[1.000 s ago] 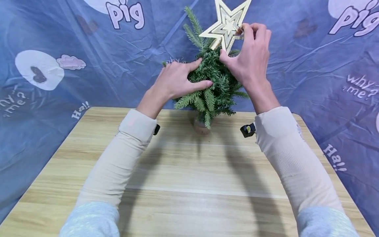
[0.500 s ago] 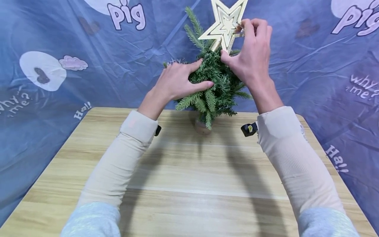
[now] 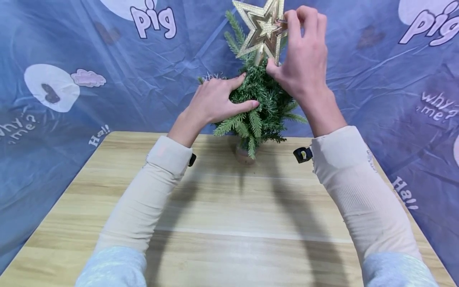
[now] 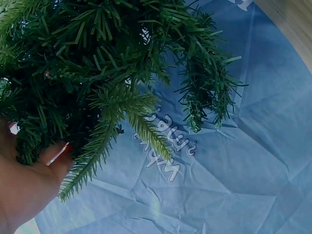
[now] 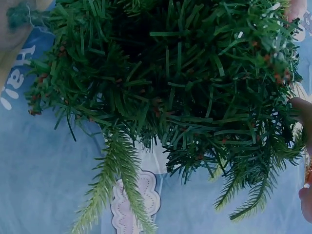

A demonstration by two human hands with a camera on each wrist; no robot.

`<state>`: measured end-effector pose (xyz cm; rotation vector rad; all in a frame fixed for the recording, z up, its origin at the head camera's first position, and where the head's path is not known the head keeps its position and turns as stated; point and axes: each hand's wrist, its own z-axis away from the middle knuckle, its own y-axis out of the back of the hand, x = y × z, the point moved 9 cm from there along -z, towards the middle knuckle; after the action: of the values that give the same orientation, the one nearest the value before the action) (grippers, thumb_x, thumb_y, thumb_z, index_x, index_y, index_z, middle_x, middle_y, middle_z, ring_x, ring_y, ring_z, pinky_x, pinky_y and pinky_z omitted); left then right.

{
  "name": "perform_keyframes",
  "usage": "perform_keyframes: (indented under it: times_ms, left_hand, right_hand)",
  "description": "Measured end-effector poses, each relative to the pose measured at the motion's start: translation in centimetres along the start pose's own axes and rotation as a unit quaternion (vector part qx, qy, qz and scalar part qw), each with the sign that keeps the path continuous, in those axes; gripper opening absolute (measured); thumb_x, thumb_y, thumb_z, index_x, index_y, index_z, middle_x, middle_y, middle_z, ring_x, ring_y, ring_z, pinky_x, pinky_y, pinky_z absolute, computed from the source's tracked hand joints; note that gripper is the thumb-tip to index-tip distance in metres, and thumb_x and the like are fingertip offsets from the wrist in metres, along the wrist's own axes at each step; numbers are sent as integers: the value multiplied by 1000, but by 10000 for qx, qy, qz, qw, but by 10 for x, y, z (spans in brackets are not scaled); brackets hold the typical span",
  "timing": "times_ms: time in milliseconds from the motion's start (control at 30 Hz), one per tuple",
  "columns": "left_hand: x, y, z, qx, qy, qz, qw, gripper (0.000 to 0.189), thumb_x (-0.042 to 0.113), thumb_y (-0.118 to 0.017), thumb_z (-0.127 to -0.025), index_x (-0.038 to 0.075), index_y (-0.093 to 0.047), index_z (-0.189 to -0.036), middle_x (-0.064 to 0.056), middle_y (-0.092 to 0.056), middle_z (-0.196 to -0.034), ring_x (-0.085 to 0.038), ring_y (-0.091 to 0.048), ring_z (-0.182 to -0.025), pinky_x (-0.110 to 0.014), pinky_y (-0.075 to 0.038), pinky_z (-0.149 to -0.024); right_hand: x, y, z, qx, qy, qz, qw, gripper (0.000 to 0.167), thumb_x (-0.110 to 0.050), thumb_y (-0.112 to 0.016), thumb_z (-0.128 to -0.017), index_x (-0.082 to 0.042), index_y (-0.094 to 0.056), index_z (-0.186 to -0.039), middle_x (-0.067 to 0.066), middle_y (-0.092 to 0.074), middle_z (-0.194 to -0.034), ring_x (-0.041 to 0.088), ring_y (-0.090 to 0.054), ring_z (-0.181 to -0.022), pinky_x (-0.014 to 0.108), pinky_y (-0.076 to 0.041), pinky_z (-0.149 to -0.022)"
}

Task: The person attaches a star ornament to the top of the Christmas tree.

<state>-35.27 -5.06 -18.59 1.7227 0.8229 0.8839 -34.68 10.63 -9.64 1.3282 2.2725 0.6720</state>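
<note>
A gold five-pointed star tree topper (image 3: pixel 267 28) stands tilted slightly left at the top of a small artificial Christmas tree (image 3: pixel 265 95). My right hand (image 3: pixel 306 56) pinches the star's right side between thumb and fingers. The star's tubular socket (image 3: pixel 259 56) meets the top needles; whether the tip is inside it is hidden. My left hand (image 3: pixel 215 99) grips the upper left branches, thumb in front. In the left wrist view, the left hand's curled fingers (image 4: pixel 24 190) are partly buried in green needles. Foliage (image 5: pixel 161 87) fills most of the right wrist view.
The tree's round base (image 3: pixel 245 157) rests near the back edge of a wooden table (image 3: pixel 229 215). A blue printed cloth (image 3: pixel 143 79) hangs behind and at both sides. Black wrist cameras (image 3: pixel 303 154) sit on both cuffs.
The star has turned and shifted left, its socket now more upright over the treetop. My right hand has risen with it. The left hand stays on the branches.
</note>
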Motion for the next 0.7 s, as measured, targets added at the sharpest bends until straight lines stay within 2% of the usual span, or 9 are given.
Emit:
perform_keyframes:
  times_ms: [133,300,400,533,700]
  left_hand:
    - [0,0,1,33,7,-9,10000,92,81,-45,-88,22,-36,-158,-9,-64,-91,-22,-54,-71,-36,-49,-73]
    - [0,1,0,76,-20,-14,10000,92,81,-46,-88,22,-36,-158,-12,-67,-96,-22,-55,-73,-37,-50,-75]
    - [0,1,0,95,-47,-30,9999,92,81,-46,-88,21,-37,-158,-14,-70,-106,-22,-58,-77,-38,-52,-78]
    - [0,0,0,93,-39,-53,9999,92,81,-46,-88,22,-37,-158,-16,-70,-116,-23,-61,-85,-41,-52,-81]
    - [1,0,0,99,-36,-81,9999,92,82,-45,-88,22,-37,-158,-13,-67,-95,-23,-59,-78,-40,-52,-77]
  right_hand:
    - [-9,3,1,207,240,77,9995,65,-15,-74,-82,2,-50,-140,19,-46,-137,30,-36,-132,43,-50,-100]
    - [-21,6,-3,296,848,154,9958,61,-11,-70,-82,4,-50,-138,23,-48,-135,34,-38,-131,43,-49,-102]
    - [-24,5,-7,192,1098,100,9937,60,-10,-70,-81,3,-51,-137,22,-47,-137,34,-38,-133,45,-49,-102]
    - [-25,2,-10,-65,1166,95,9931,63,-9,-71,-80,2,-50,-138,19,-46,-140,32,-36,-136,50,-50,-99]
    - [-29,4,-10,-66,1332,212,9908,61,-8,-70,-81,2,-49,-138,20,-46,-138,34,-36,-134,50,-51,-97]
